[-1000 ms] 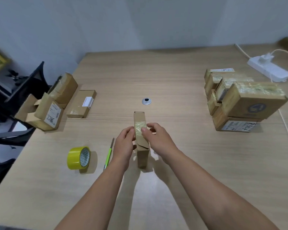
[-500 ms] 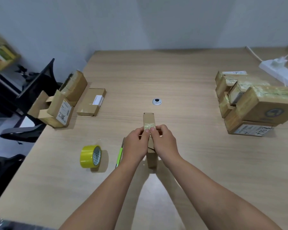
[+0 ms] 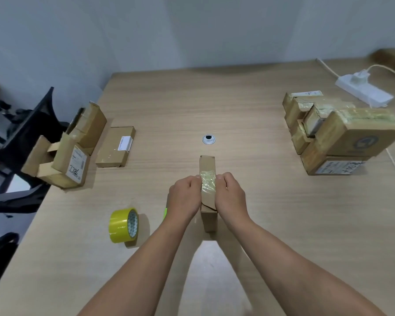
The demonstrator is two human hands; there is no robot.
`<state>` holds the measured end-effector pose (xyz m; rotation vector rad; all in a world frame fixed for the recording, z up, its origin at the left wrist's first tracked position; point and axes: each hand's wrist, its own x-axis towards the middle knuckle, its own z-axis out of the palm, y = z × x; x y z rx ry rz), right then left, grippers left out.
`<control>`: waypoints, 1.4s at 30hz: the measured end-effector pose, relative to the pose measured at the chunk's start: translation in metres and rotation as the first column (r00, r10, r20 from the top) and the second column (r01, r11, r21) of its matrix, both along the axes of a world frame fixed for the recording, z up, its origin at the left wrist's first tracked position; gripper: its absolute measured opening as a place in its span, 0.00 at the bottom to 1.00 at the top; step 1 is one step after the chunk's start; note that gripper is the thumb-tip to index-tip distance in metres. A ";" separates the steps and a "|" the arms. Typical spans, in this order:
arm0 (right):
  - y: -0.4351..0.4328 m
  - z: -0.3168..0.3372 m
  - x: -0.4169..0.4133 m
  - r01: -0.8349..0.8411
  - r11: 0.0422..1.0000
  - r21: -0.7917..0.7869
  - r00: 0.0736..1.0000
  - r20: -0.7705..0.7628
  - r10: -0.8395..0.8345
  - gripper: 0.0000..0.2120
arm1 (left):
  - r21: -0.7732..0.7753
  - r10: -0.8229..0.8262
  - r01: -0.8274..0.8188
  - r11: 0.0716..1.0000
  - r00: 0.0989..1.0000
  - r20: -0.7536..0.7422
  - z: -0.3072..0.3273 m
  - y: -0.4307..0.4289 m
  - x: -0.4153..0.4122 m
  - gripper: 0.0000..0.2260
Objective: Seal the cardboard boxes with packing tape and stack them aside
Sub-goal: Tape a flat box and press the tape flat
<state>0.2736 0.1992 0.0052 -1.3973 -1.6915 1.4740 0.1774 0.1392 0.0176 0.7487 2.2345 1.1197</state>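
A narrow cardboard box (image 3: 207, 164) stands on edge in the middle of the table, a strip of clear tape (image 3: 208, 183) across its top edge. My left hand (image 3: 184, 198) grips the box's left side and my right hand (image 3: 229, 197) grips its right side, fingers curled down over the tape ends. A yellow tape roll (image 3: 123, 225) stands on its rim to the left. A green pen (image 3: 165, 213) lies mostly hidden behind my left hand. A stack of taped boxes (image 3: 342, 133) sits at the right.
Loose cardboard boxes (image 3: 66, 153) pile up at the table's left edge beside a flat box (image 3: 115, 147). A cable grommet (image 3: 208, 139) lies beyond the held box. A white power strip (image 3: 365, 93) with cords sits far right. A black chair (image 3: 25, 124) stands left.
My hands have slid apart from the top of the box down onto its two sides, uncovering the tape strip. The view has shifted slightly.
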 end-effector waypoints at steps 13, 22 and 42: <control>0.004 0.005 -0.010 -0.002 1.000 -0.005 1.000 0.016 0.002 0.14 | -0.006 0.004 -0.004 1.000 0.999 -0.043 0.004 0.012 -0.008 0.20; 0.002 -0.007 -0.009 -0.014 0.999 0.035 1.000 0.005 0.014 0.13 | 0.035 0.038 -0.040 0.999 0.998 0.054 0.002 0.006 -0.014 0.20; 0.026 -0.028 0.026 0.071 0.953 -0.296 0.990 0.134 -0.032 0.38 | 0.049 0.087 -0.116 0.992 0.909 0.407 0.011 -0.016 -0.051 0.06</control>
